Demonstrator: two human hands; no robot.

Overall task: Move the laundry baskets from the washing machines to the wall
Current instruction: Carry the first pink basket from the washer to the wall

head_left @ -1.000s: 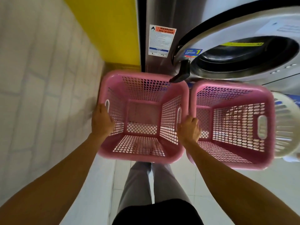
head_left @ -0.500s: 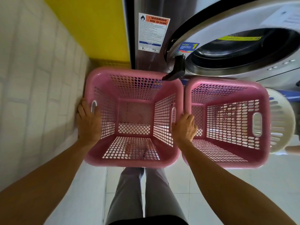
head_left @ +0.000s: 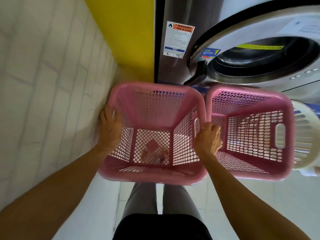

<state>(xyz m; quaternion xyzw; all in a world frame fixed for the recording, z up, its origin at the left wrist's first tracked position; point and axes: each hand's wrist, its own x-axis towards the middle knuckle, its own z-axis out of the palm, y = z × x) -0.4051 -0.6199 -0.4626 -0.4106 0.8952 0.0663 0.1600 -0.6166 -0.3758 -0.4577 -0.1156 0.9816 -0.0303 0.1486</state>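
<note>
I hold an empty pink laundry basket (head_left: 156, 89) by both side rims, right in front of me. My left hand (head_left: 110, 129) grips its left rim by the handle slot, close to the white brick wall (head_left: 45, 87). My right hand (head_left: 208, 139) grips its right rim. A second pink basket (head_left: 249, 94) stands directly to the right, its rim touching the first. Both are below the open round door of a steel washing machine (head_left: 173, 70).
A white round basket (head_left: 304, 137) sits at the right edge behind the second pink one. A yellow wall panel (head_left: 128, 32) fills the corner between wall and machine. My legs stand on pale floor tiles (head_left: 259, 205).
The held basket has shifted left toward the brick wall and now tilts so that I see straight down to its bottom. My left hand has slid up along the left rim.
</note>
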